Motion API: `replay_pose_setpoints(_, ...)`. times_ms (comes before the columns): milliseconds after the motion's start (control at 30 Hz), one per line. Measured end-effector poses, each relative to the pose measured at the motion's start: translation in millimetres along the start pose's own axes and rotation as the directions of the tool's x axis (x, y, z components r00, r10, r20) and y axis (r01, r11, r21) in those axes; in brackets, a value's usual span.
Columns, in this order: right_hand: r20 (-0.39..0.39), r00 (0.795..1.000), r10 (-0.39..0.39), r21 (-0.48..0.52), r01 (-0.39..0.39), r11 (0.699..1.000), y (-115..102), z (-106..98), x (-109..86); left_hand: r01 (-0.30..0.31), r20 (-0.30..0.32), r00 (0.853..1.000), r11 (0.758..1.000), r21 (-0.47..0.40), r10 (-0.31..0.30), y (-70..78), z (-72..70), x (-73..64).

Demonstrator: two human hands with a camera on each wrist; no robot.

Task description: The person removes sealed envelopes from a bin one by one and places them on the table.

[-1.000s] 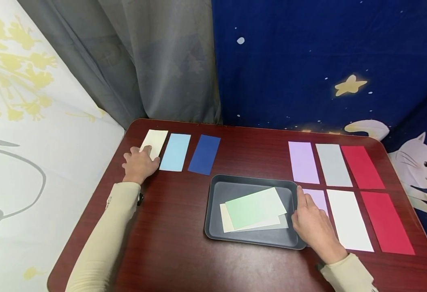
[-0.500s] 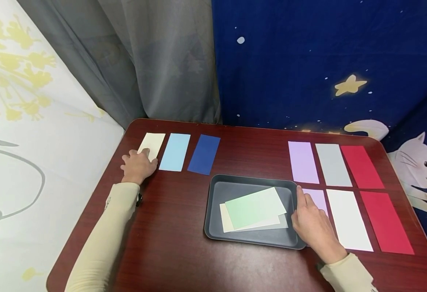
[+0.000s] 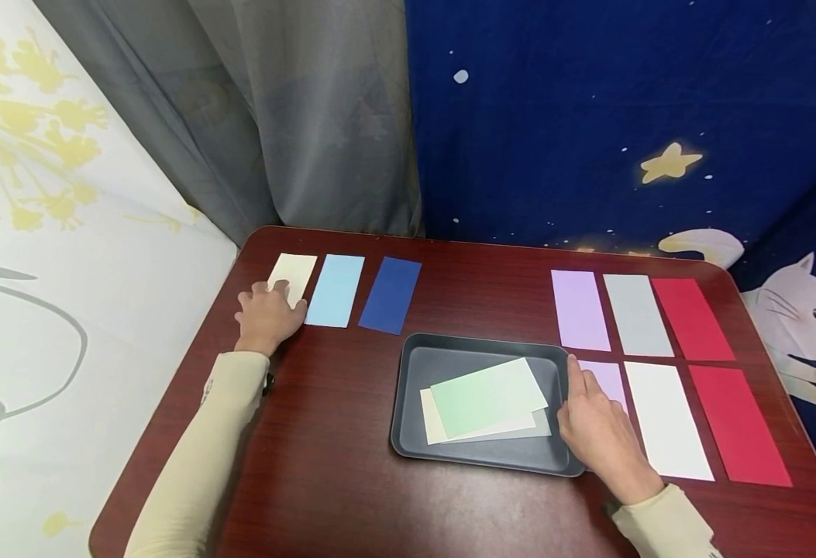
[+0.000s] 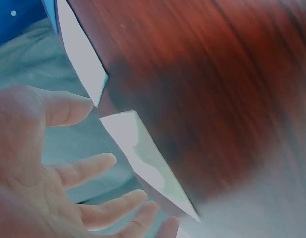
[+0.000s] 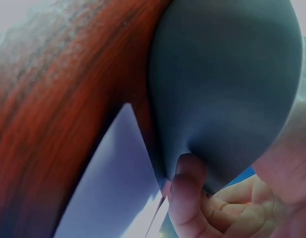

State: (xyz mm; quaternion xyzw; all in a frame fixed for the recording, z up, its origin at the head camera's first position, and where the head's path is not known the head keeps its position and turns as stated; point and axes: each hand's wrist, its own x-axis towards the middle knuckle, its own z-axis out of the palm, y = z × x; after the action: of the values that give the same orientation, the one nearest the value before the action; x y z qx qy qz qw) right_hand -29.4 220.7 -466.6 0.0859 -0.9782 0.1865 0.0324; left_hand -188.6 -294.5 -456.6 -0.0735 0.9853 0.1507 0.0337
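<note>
In the head view my left hand lies over the near end of a cream card, fingers spread and lightly bent. The left wrist view shows the outstretched fingers beside that card. A light blue card is just right of my thumb, then a dark blue card. My right hand grips the right rim of a dark grey tray, with fingertips against its outer wall in the right wrist view. Inside the tray, a pale green card overlaps cream, white and grey ones.
Right of the tray lie two lilac cards, a grey card, a white card and two red cards. My right hand partly covers the nearer lilac one. Curtains hang behind the brown table.
The cream card has slid slightly toward me with my left hand, then a touch to the right. My right hand and the tray have stayed put.
</note>
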Motion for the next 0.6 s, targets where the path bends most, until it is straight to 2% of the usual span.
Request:
replay_pose_setpoints(167,-0.005,1.0,-0.003,0.0,0.003,1.0,0,0,-0.5,-0.078,-0.074,0.994,0.997,0.015,0.079,19.0,0.3,-10.1)
replay_pose_setpoints(400,-0.012,1.0,-0.006,-0.002,0.006,1.0,-1,0,-1.0,-0.218,-0.143,0.966,0.976,0.002,0.217,47.8,1.9,-28.0)
replay_pose_setpoints(500,-0.005,1.0,0.0,0.002,0.0,1.0,-1,0,-0.5,-0.281,-0.178,0.943,0.959,0.016,0.28,60.3,3.1,-36.6)
replay_pose_setpoints(600,0.009,1.0,0.013,0.004,-0.013,1.0,-1,0,0.7,-0.358,-0.216,0.907,0.932,0.054,0.361,75.1,4.1,-46.4)
